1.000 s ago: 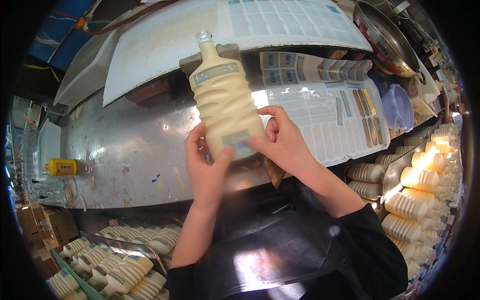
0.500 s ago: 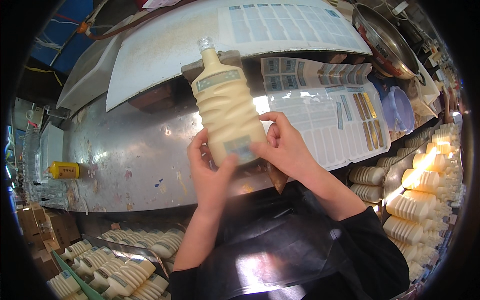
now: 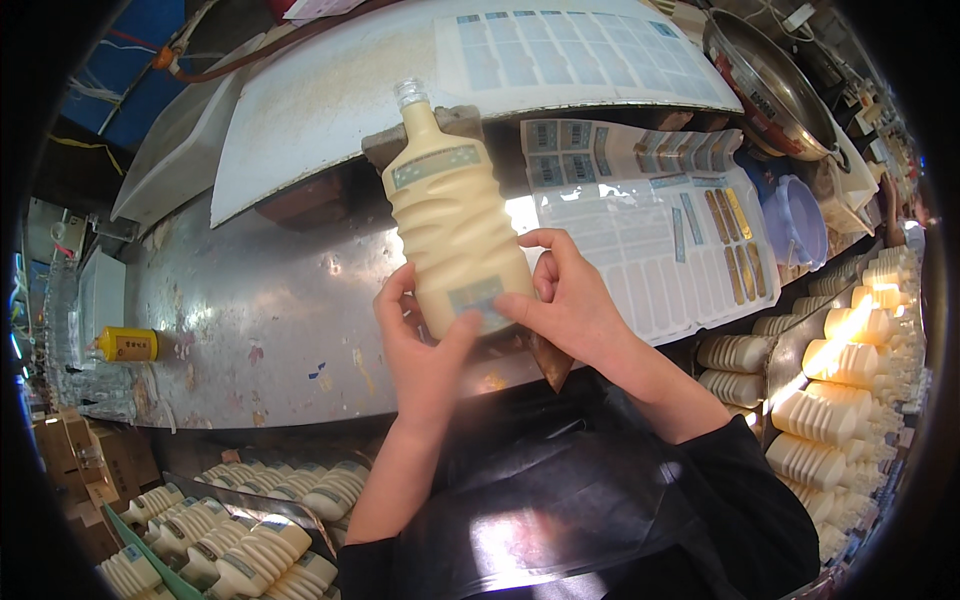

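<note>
A cream-coloured bottle (image 3: 455, 225) with wavy ridges and a clear threaded neck leans on a rough brown block (image 3: 462, 120), its neck pointing away from me. My left hand (image 3: 425, 345) grips its lower left side, and my right hand (image 3: 560, 300) grips the lower right. Both thumbs press on a bluish label (image 3: 477, 295) near the base. A second, narrow label (image 3: 437, 166) runs across the bottle's shoulder. To the right of the bottle lies a sheet of labels (image 3: 640, 230), partly used, with gold and blue strips on it.
Another label sheet (image 3: 590, 50) lies on a raised white board (image 3: 310, 110). A yellow bottle (image 3: 130, 344) lies on the metal table (image 3: 250, 330) at left. Rows of cream bottles (image 3: 255, 550) fill trays at lower left, more bottles (image 3: 825, 410) at right. A purple bucket (image 3: 797, 220) and metal pan (image 3: 775, 80) are far right.
The view has shifted very slightly. Both hands stay on the bottle, and the right thumb has moved a little to the left over the lower label.
</note>
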The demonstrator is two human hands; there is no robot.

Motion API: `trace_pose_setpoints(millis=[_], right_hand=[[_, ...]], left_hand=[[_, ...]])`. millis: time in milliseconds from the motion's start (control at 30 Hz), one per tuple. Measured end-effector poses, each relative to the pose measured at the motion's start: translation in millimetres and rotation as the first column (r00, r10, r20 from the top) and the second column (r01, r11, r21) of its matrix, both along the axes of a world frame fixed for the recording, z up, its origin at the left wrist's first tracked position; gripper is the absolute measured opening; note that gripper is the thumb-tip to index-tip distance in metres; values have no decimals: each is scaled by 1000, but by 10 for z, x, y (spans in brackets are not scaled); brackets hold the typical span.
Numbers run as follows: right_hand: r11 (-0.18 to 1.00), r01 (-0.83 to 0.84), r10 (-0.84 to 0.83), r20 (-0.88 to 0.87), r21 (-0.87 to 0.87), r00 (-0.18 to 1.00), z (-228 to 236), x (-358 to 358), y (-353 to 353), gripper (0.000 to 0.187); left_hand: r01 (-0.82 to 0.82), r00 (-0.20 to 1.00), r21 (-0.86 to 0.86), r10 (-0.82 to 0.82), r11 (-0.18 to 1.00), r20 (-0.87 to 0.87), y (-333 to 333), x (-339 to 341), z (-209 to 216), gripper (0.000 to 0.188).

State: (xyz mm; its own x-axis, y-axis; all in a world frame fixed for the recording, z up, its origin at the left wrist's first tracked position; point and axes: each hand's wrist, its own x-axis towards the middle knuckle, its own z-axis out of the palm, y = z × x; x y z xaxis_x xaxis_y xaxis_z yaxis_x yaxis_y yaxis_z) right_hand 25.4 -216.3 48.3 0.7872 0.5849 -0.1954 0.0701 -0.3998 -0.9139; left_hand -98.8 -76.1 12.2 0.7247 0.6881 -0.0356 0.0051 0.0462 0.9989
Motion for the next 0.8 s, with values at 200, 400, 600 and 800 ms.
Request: trace_pose_setpoints(millis=[200,400,600,800], right_hand=[[1000,-4,4,-13,1,1000,19,0,0,65],[1000,-1,1,-2,-4,1000,29,-4,1,64],[987,53,-21,-206,154,978,-8,194,-49,42],[955,-123,47,272,269,961,287,135,-19,29]], left_hand=[[-3,1000,-32,4,999,10,-6,5,29,78],[2,1000,-22,-1,1000,7,3,5,37,78],[-2,1000,22,2,1000,6,22,-16,-22,78],[-4,1000,10,4,1000,-11,4,11,45,79]])
